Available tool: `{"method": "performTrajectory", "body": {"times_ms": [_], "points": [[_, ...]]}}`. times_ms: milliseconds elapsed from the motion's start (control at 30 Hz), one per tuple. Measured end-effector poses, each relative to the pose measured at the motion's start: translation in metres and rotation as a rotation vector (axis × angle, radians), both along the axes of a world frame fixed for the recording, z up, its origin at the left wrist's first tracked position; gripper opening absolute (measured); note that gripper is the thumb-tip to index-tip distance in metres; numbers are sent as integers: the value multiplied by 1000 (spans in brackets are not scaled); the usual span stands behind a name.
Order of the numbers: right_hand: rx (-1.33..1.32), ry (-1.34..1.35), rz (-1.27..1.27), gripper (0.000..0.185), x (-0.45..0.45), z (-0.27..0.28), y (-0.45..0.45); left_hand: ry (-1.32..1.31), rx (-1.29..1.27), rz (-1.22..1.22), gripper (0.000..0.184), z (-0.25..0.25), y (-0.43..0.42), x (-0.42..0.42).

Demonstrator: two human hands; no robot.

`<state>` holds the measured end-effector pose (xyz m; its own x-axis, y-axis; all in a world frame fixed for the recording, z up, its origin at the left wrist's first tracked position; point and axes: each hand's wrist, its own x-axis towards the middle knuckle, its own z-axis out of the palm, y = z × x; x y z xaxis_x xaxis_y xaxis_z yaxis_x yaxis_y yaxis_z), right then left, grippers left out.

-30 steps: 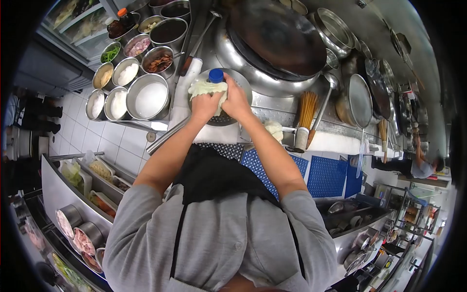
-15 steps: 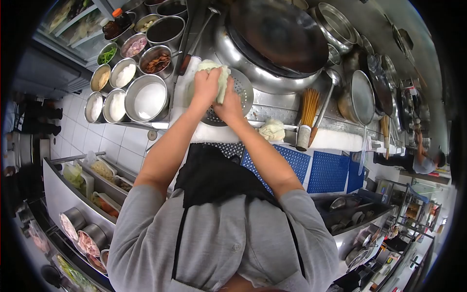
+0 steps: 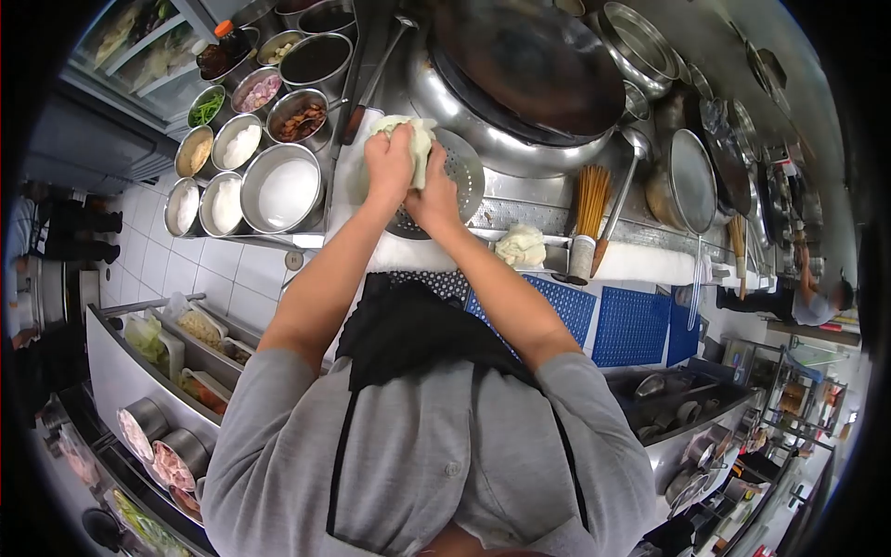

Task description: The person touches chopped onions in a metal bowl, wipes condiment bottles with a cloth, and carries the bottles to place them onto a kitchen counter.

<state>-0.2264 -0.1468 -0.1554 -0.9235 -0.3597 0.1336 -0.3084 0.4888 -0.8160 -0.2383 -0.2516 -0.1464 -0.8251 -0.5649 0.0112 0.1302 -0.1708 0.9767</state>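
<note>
A pale, crumpled cloth (image 3: 415, 139) is bunched between my two hands over a round perforated metal strainer (image 3: 461, 174). My left hand (image 3: 391, 162) has its fingers wrapped into the cloth from the left side. On the right, my right hand (image 3: 432, 193) is closed at the cloth's lower edge. Whatever the cloth may cover is hidden. A folded white towel (image 3: 408, 255) lies just in front of the strainer. Another crumpled pale cloth (image 3: 521, 246) rests on the counter edge to the right.
A big black wok (image 3: 529, 70) sits behind the hands. Metal pots of ingredients, one with white powder (image 3: 288, 188), stand at left. A bamboo brush (image 3: 591, 204) and a ladle (image 3: 635, 144) lie at right. A co-worker (image 3: 812, 302) stands at far right.
The blue cap seen between my hands one second ago no longer shows. My left hand and the cloth have moved up, and my right hand has moved down and closed in.
</note>
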Motion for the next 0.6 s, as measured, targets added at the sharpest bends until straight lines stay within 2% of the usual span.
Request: {"method": "performTrajectory", "body": {"times_ms": [100, 200, 267, 300, 333, 367, 400, 500, 567, 600], "points": [[3, -39, 38, 76, 2, 2, 5, 51, 244, 185, 28, -19, -2, -1], [-44, 7, -2, 74, 4, -2, 7, -1, 213, 114, 25, -30, 10, 25], [-57, -36, 2, 73, 3, -4, 10, -204, -134, 72, 26, -67, 0, 47], [-45, -46, 18, 73, 1, -2, 12, -303, -307, 52, 27, -67, -1, 57], [-33, -53, 34, 72, -1, 0, 13, -327, -289, 16, 28, -66, -1, 69], [60, -149, 67, 72, -1, 8, 14, -351, -272, -21, 28, -37, 1, 86], [7, -81, 51, 67, -1, 5, 15, -376, -254, -58, 28, -16, 3, 98], [-78, 77, 5, 52, 4, -17, 21, -163, -262, -61, 25, 4, 7, 119], [-42, 138, -37, 40, 1, -25, 38, 5, -424, -134, 23, 25, 14, 127], [-143, -31, -11, 34, 1, -11, 46, 94, -502, -165, 23, 35, 16, 126]]}}
